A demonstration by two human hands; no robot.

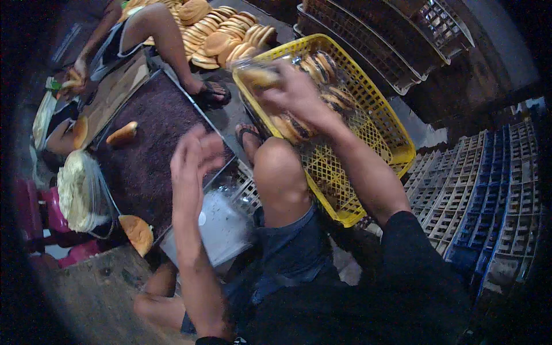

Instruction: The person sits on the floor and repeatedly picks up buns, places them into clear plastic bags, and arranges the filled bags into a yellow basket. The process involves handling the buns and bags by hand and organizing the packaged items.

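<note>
My right hand (293, 95) is over the far left rim of a yellow plastic basket (339, 215), closed on a bagged bun (257, 76); motion blurs both. Inside the basket lie several clear-wrapped buns with dark filling (339, 99), mostly at its far end. My left hand (197, 154) hangs above the near right edge of a wide tray of dark, crumbly filling (152, 115). Its fingers look blurred but stretched apart, with nothing seen in them. Below that hand, a stack of clear plastic bags (221, 227) rests by my lap.
Split buns (221, 37) are piled at the back. One bun (122, 133) lies on the filling, another (136, 233) at the tray's near corner. A tub of pale cream (77, 184) stands left. Across sits another person holding bread (72, 83). Stacked crates (471, 190) line the right.
</note>
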